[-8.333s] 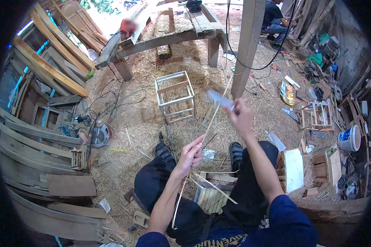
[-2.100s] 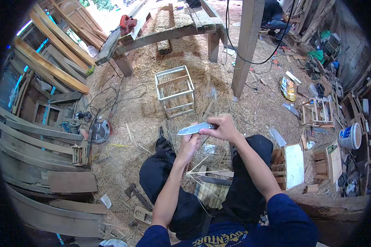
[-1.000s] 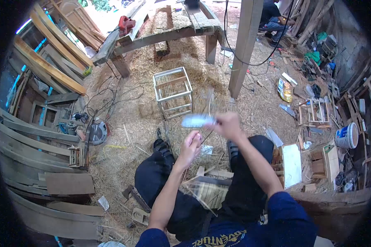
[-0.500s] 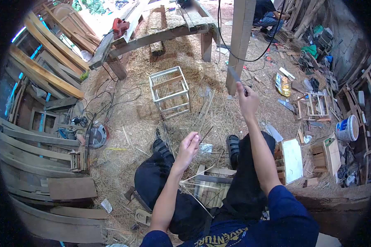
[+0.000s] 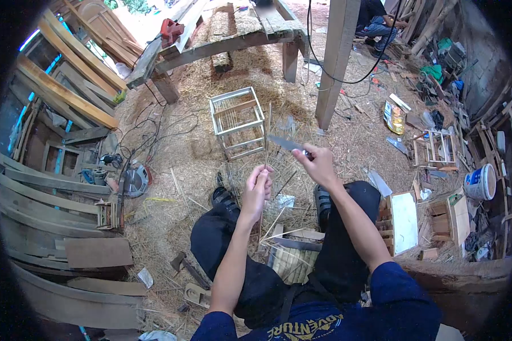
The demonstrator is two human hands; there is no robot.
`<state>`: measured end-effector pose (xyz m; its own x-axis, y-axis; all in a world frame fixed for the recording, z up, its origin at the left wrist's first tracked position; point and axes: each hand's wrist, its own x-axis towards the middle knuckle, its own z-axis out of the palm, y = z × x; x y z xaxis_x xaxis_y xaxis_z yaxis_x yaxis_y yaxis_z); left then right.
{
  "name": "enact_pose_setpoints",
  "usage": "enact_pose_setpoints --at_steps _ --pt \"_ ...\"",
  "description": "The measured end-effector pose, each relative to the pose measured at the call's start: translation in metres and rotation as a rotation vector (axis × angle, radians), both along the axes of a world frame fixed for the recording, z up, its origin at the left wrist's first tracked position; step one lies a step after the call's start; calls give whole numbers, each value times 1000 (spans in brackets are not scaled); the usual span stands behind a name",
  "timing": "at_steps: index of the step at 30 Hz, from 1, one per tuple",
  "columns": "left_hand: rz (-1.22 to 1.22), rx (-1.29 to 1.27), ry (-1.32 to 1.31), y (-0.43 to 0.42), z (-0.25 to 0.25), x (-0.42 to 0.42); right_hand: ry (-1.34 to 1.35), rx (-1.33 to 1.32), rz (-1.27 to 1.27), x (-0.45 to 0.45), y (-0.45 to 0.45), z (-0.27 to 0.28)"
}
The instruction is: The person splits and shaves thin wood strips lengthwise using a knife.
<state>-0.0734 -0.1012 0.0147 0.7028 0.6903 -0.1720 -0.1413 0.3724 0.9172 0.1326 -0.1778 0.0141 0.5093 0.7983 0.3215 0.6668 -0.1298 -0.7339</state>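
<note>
My left hand [image 5: 258, 190] is closed around a thin wooden stick [image 5: 268, 133], which stands nearly upright from the fingers. In my right hand [image 5: 320, 166] is a knife [image 5: 286, 143], its blade pointing left, close to the stick. I cannot tell whether blade and stick touch. Beyond both hands, on the straw-covered ground, sits a small wooden frame with thin bars [image 5: 237, 129]. Between my knees lies a bundle of pale strips [image 5: 292, 264], with loose slivers on top.
A rough workbench [image 5: 233, 45] with a red tool [image 5: 171, 32] stands ahead, beside a wooden post [image 5: 337, 65]. A circular saw [image 5: 135, 180] and planks lie left. On the right are a white bucket [image 5: 480, 182] and another barred frame [image 5: 435, 149]. A person [image 5: 375, 25] crouches far right.
My right hand has come down and left with the knife, bringing the blade beside the stick. My left hand has risen slightly, and the stick has turned from slanting right to nearly upright.
</note>
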Motion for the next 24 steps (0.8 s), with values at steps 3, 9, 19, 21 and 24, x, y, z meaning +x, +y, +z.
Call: enact_pose_setpoints --at_steps 3,9,19,21,24 --pt "3 -14 -8 4 -5 2 6 29 165 -17 6 -3" --pt "-2 86 90 3 -19 7 -102 57 387 -37 13 -9" --pt "-21 660 335 0 -6 -1 -268 165 403 -23 16 -2" --pt "-78 607 325 0 -3 0 -278 194 400 -22 15 0" --pt "-120 457 268 2 -6 -4 -358 181 379 -19 11 5"
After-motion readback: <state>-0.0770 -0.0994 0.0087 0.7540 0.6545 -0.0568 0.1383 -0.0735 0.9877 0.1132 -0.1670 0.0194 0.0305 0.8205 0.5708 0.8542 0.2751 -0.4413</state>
